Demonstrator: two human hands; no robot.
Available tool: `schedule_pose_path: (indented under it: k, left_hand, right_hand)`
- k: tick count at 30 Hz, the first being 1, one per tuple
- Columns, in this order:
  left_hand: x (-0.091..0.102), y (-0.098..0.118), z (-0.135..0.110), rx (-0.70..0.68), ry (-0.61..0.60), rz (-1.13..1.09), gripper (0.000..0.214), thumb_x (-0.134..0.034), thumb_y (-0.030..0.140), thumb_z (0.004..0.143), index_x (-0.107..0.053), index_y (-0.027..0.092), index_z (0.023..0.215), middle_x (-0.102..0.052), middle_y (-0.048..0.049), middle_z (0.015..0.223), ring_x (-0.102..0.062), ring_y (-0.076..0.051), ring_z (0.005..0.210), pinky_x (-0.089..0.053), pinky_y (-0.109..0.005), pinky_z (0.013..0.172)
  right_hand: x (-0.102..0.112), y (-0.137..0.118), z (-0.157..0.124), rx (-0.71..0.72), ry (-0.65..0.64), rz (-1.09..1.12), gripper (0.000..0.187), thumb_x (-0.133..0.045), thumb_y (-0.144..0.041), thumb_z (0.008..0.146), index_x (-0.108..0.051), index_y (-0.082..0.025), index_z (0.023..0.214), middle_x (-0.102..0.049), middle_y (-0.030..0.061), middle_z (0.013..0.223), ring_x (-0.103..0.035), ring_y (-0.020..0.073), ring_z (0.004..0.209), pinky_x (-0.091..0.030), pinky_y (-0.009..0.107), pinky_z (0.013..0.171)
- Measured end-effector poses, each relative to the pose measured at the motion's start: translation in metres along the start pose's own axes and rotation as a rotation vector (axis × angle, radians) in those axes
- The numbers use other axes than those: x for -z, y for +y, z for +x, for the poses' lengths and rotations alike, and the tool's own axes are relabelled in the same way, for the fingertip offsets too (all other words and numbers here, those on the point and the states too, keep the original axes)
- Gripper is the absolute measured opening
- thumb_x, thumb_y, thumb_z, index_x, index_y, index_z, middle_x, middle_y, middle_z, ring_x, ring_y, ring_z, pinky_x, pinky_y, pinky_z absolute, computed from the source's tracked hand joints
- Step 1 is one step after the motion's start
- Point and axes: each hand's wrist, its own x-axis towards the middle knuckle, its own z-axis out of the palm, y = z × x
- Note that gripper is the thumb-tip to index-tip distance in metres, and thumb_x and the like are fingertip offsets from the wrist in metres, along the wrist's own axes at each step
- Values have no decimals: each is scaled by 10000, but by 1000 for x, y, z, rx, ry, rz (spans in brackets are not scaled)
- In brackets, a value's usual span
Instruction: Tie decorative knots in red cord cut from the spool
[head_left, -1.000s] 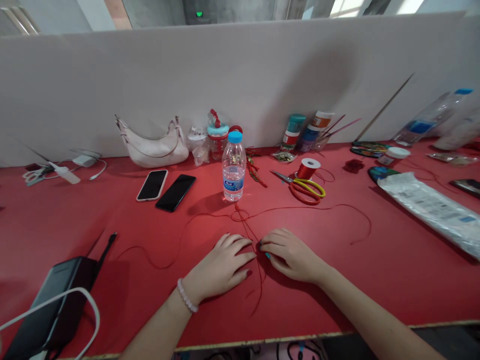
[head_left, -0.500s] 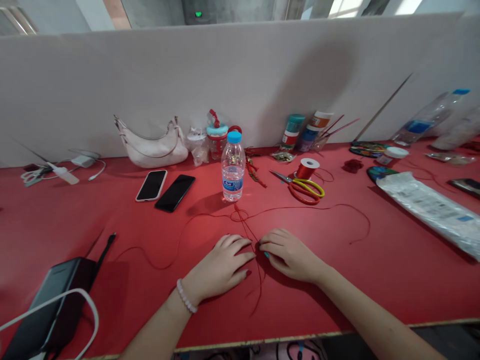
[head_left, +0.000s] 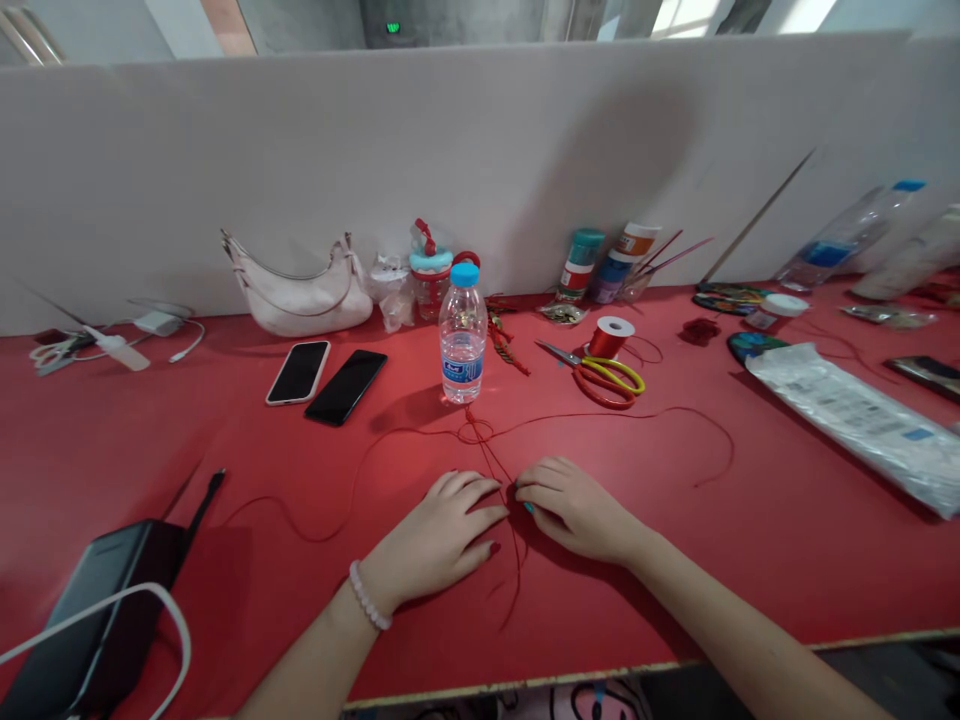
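A thin red cord (head_left: 424,431) lies across the table, with a small loop and crossing strands just in front of a water bottle (head_left: 462,368). Several strands run from there toward me, between my hands. My left hand (head_left: 442,535) rests palm down with its fingers spread, the fingertips at the left edge of the strands; a pale bead bracelet is on that wrist. Opposite it, my right hand (head_left: 574,510) has its fingers bent and drawn together, their tips on a strand of the cord. Its exact grip is partly hidden under the fingers.
Behind the cord stand red-and-yellow scissors (head_left: 604,380) and a spool of red thread (head_left: 609,338). Two phones (head_left: 346,387) and a white handbag (head_left: 304,300) are at back left. A black power bank (head_left: 97,600) sits at front left, a plastic-wrapped packet (head_left: 855,420) at right.
The whole view has shifted very slightly. Both hands stay in the same place beside the cord, and nothing else has visibly moved.
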Motion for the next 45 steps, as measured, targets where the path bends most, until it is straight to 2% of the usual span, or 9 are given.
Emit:
schedule_pose_path:
  k: [8,13,15,17,21,28,34,40,45]
  left_hand:
    - [0,0,0,-16,9,-9,334,-487,258,885,-519,222,1216,-491,-75,1296,-408,-256,1188,-364,-449,1017]
    - [1,-3,-1,-13,13,-35,320,-481,270,889,-534,225,1202,-484,-72,1318,-407,-255,1194,-361,-450,1016]
    - [1,-3,-1,-9,23,-50,306,-482,267,889,-545,226,1186,-492,-69,1309,-415,-245,1186,-363,-439,1014]
    - [1,-4,-1,-6,25,-59,295,-484,266,889,-553,224,1172,-501,-64,1298,-421,-235,1180,-364,-426,1013]
    - [2,-4,-1,-11,30,-67,290,-482,274,890,-556,221,1165,-512,-68,1277,-426,-227,1174,-368,-410,1008]
    - [2,-4,-2,-17,35,-62,285,-496,277,882,-552,215,1155,-507,-71,1280,-435,-237,1162,-374,-416,997]
    - [3,-3,-2,-18,26,-54,284,-499,279,882,-557,210,1151,-509,-72,1280,-428,-234,1174,-369,-417,1008]
    - [4,-3,-2,-15,36,-60,278,-488,270,888,-558,219,1152,-512,-66,1279,-432,-227,1175,-375,-410,1005]
    - [2,-4,-2,-19,39,-58,284,-484,268,889,-554,218,1160,-505,-68,1287,-432,-236,1173,-376,-419,1003]
  right_hand:
    - [-7,16,4,-135,104,-5,215,-462,-105,816,-604,-173,962,-643,75,881,-530,188,823,-427,329,749]
    - [-7,69,49,-299,253,-31,184,-473,-139,824,-614,-181,934,-630,76,920,-554,196,887,-439,331,820]
    - [-7,96,77,-488,258,-92,204,-515,-163,812,-611,-177,991,-616,80,990,-551,197,954,-425,316,859]
    - [-7,121,101,-564,267,-124,254,-554,-198,799,-606,-146,1042,-600,113,1038,-537,220,985,-412,328,864]
    - [-10,153,123,-674,249,-152,161,-576,-207,775,-655,-142,899,-619,116,900,-555,232,882,-408,321,795]
    - [-10,173,108,-778,305,-122,259,-405,-149,816,-650,-153,734,-660,105,757,-576,195,738,-402,274,706]
    - [-13,173,101,-791,435,2,245,-440,-154,773,-644,-161,907,-683,86,880,-596,195,807,-426,280,734]
    - [-4,175,99,-771,464,209,170,-481,-169,720,-651,-177,718,-665,54,736,-579,188,723,-434,300,726]
    - [10,172,88,-751,466,471,214,-507,-314,759,-659,-175,818,-625,13,663,-543,142,597,-451,272,606]
